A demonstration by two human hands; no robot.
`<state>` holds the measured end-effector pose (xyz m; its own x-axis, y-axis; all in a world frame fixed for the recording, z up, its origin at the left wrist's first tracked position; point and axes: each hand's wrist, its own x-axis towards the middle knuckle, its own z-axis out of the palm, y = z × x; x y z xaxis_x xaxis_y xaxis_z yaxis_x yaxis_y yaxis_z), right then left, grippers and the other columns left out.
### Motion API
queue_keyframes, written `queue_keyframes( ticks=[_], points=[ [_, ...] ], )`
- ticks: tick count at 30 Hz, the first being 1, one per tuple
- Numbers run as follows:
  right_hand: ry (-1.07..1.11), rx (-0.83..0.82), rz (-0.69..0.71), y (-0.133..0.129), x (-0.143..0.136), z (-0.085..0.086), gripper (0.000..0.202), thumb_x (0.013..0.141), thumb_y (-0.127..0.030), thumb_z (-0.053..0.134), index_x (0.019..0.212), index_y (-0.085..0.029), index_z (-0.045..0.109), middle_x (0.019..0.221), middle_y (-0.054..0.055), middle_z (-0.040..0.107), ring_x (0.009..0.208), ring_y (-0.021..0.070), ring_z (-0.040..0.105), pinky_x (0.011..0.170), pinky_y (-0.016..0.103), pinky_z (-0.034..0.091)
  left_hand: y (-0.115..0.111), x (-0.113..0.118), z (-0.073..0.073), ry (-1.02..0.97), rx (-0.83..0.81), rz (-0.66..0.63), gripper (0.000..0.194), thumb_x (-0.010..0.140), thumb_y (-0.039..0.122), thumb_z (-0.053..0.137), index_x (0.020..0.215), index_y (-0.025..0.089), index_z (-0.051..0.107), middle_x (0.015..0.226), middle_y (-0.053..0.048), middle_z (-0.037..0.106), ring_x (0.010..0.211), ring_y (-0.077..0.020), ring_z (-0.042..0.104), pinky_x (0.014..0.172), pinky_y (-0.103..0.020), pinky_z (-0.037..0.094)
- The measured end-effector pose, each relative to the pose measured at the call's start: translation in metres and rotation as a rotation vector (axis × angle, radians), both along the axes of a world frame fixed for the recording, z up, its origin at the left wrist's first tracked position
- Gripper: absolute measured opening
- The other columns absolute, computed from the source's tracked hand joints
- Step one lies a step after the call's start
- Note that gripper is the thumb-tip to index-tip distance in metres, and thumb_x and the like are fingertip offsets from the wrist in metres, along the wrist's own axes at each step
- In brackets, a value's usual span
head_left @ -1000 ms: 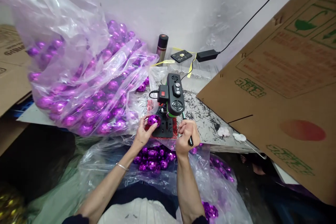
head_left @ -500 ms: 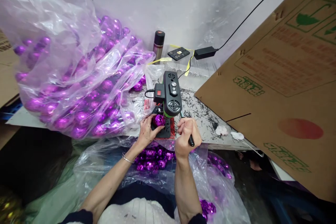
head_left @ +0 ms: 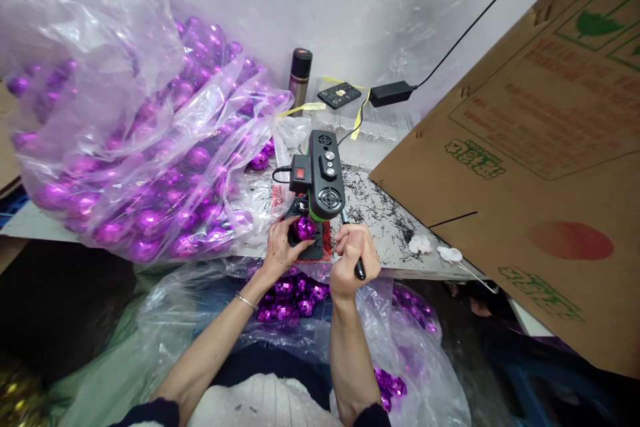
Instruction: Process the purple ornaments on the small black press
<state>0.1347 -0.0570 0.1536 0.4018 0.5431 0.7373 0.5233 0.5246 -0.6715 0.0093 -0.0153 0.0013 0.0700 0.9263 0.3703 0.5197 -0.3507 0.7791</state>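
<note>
My left hand [head_left: 281,245] holds a shiny purple mirror ball [head_left: 304,227] between thumb and fingers, at the base of a small black bench machine [head_left: 327,173]. The ball sits just under the front end of the machine's head, on its dark base plate [head_left: 314,251]. My right hand [head_left: 354,257] is wrapped in a fist round the machine's black-ended lever [head_left: 360,271]. Whether the machine's tip touches the ball is hidden by the head.
A big clear bag of purple balls [head_left: 150,213] fills the left; another open bag [head_left: 285,300] lies at my lap. A large carton [head_left: 500,200] leans in from the right. Behind stand a flask [head_left: 300,77], a black flat device [head_left: 339,95] and a power adapter [head_left: 391,93]. Black scraps [head_left: 373,200] litter the table.
The view has shifted slightly. Both hands keep their places, the left at the ball and the right on the lever, with no clear movement of either.
</note>
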Motion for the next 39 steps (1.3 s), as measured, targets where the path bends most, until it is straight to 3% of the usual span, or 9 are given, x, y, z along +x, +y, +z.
queue_keyframes(
  ticks=[5, 16, 30, 39],
  points=[
    [0.014, 0.002, -0.013, 0.0, -0.001, -0.007, 0.045, 0.114, -0.029, 0.048, 0.068, -0.025, 0.051, 0.064, -0.002, 0.055, 0.063, 0.0146, 0.06, 0.059, 0.031, 0.046, 0.003, 0.004, -0.003, 0.004, 0.029, 0.01, 0.06, 0.086, 0.047, 0.093, 0.136, 0.023, 0.069, 0.129, -0.012, 0.08, 0.121, -0.0352, 0.077, 0.107, -0.052, 0.06],
    [0.024, 0.079, -0.017, 0.001, -0.005, -0.053, 0.041, 0.114, -0.028, 0.043, 0.074, -0.025, 0.053, 0.071, -0.002, 0.059, 0.062, 0.0133, 0.06, 0.057, 0.03, 0.047, 0.002, 0.004, -0.004, 0.007, 0.038, 0.009, 0.059, 0.087, 0.045, 0.093, 0.136, 0.023, 0.068, 0.13, -0.012, 0.081, 0.122, -0.0349, 0.077, 0.107, -0.052, 0.059],
    [0.046, 0.161, 0.048, 0.008, -0.003, -0.074, 0.037, 0.113, -0.029, 0.044, 0.077, -0.025, 0.053, 0.075, -0.002, 0.055, 0.063, 0.0144, 0.057, 0.065, 0.034, 0.052, 0.003, 0.004, -0.005, 0.025, 0.085, 0.003, 0.06, 0.088, 0.048, 0.092, 0.136, 0.021, 0.067, 0.126, -0.012, 0.081, 0.118, -0.0342, 0.078, 0.104, -0.05, 0.06],
    [-0.062, 0.06, -0.006, 0.005, -0.002, -0.084, 0.041, 0.117, -0.039, 0.034, 0.08, -0.028, 0.047, 0.075, -0.001, 0.054, 0.068, 0.0153, 0.059, 0.075, 0.037, 0.056, 0.007, 0.001, -0.002, 0.007, 0.01, -0.008, 0.06, 0.087, 0.05, 0.09, 0.134, 0.021, 0.068, 0.127, -0.013, 0.08, 0.119, -0.0342, 0.077, 0.106, -0.049, 0.059]
  ],
)
